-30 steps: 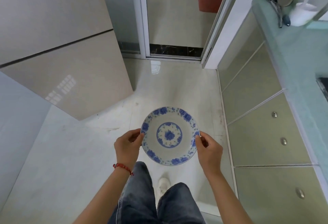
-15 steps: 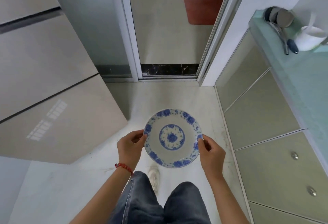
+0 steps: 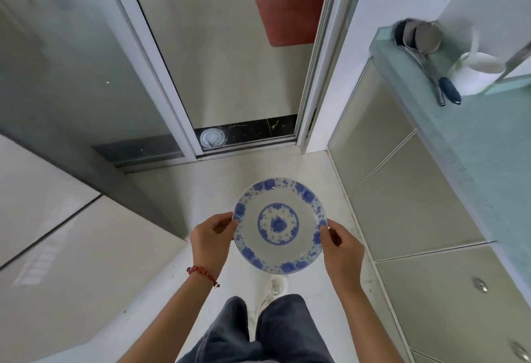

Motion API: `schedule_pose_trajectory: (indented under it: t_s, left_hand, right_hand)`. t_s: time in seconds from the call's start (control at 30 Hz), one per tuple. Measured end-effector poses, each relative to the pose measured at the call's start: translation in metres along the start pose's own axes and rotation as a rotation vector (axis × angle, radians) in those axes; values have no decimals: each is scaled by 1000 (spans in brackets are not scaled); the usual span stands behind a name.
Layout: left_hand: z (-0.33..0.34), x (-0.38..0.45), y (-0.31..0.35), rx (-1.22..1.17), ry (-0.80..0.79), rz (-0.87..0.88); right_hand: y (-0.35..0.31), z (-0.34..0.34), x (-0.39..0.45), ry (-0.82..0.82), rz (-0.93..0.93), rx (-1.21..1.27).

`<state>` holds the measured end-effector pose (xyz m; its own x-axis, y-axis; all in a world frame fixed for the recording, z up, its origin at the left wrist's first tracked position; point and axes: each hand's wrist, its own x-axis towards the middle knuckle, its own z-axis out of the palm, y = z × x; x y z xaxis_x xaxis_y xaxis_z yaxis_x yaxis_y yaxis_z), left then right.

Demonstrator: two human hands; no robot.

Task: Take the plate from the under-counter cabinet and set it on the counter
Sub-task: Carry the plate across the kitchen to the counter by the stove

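Plate [image 3: 279, 224] clamped at opposite rims by left hand [image 3: 211, 240] and right hand [image 3: 342, 250], left of the tabletop [image 3: 474, 144]; carry step, next a rightward set-down.

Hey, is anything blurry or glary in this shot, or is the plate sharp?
Head view: the plate is sharp; the ladles and white cup on the counter are motion-smeared; glare patches sit on the glossy panel; wide-angle bending curves the door frame.

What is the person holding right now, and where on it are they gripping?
The blue-and-white plate, held level over the floor. The left hand grips its left rim and the right hand its right rim, thumbs on top.
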<state>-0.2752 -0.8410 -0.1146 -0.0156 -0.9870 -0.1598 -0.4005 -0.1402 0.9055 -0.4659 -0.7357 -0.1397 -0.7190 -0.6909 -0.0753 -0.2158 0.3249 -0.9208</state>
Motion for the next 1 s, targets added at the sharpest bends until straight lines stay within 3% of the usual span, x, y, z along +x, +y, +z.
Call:
schedule_pose_trajectory:
  t_s: [0.3, 0.73, 1.0]
  left_hand:
    - [77, 62, 53, 58, -195, 87]
    - [220, 121, 122, 182, -818, 321]
    - [284, 137, 151, 188, -1058, 450]
  right_hand:
    - [-4, -27, 61, 180, 194, 93]
    - [4, -64, 86, 797, 417, 115]
    - [5, -62, 98, 1077, 555, 156]
